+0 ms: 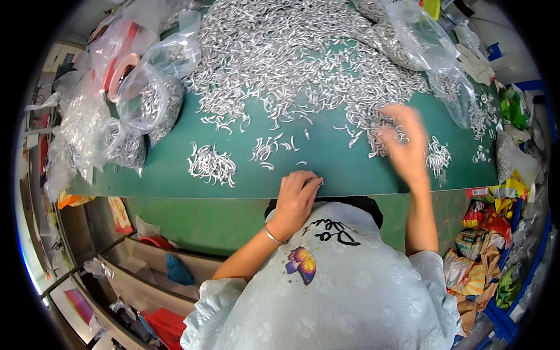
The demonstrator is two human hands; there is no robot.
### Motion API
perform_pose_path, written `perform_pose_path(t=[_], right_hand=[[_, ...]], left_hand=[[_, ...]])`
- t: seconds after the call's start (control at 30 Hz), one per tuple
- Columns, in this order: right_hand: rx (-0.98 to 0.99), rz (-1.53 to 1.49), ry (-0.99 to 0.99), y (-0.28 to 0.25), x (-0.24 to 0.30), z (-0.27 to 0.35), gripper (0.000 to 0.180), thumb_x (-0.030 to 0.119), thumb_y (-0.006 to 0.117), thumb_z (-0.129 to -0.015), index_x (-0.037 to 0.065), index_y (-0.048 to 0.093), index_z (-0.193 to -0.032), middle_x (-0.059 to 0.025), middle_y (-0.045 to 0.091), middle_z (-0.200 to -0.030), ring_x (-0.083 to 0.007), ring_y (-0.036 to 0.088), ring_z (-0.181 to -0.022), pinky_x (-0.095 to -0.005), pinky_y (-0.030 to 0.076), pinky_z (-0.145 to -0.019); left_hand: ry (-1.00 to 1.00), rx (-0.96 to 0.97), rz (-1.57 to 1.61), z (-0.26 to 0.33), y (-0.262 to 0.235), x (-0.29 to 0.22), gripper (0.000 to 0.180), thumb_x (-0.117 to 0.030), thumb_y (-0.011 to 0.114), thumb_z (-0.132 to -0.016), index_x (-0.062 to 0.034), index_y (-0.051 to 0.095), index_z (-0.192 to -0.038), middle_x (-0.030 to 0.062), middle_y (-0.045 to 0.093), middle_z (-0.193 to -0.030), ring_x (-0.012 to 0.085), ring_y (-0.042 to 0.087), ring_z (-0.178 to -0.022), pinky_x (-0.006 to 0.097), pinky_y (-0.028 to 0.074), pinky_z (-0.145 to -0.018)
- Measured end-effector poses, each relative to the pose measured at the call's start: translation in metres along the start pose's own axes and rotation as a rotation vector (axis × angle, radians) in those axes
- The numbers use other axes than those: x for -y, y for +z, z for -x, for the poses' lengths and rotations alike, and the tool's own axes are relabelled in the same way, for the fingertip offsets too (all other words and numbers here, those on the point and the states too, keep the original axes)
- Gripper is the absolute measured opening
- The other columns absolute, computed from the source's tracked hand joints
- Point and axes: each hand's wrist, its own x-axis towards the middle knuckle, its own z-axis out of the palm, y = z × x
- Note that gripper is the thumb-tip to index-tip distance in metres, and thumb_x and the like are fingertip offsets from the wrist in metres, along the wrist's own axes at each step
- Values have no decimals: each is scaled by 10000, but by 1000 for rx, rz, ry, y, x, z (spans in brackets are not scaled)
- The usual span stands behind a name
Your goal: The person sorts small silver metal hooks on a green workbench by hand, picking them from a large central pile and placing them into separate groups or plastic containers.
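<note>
My left hand rests at the table's front edge, its fingers pinched together on a small silvery metal piece, mostly hidden by the fingertips. My right hand is smeared by motion above the right side of the table, close to a cluster of curved silvery metal pieces. Whether it holds anything does not show. A large heap of the same curved pieces covers the far part of the green table. Smaller groups lie nearer: a pile at left, a loose scatter in the middle.
Clear plastic bags with metal pieces stand at the left, beside a pink tape roll. Another clear bag lies at the far right. Below the table are open drawers on the left and colourful packets on the right.
</note>
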Motion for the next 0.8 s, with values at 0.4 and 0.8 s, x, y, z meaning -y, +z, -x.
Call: perform_pose_path(t=[0.4,0.8], right_hand=[[107,498,-295,124,0,-26,128,97,691,-796,47,607,-879,-72,556,-888,-275,510,-876,-386,367,-751],[434,1,-177,93,31,3,128,50,663,-794,15,633,-914,-94,598,-983,-277,532,-925,-354,415,-814]], left_hand=[[28,-38,-3,7,-2,8,264,3,713,-733,-58,663,-985,59,610,-976,251,578,-906,364,415,-743],[157,-28,-11,-1,-2,13,284,-20,697,-703,-66,666,-982,51,629,-1076,243,587,-1021,370,413,-809]])
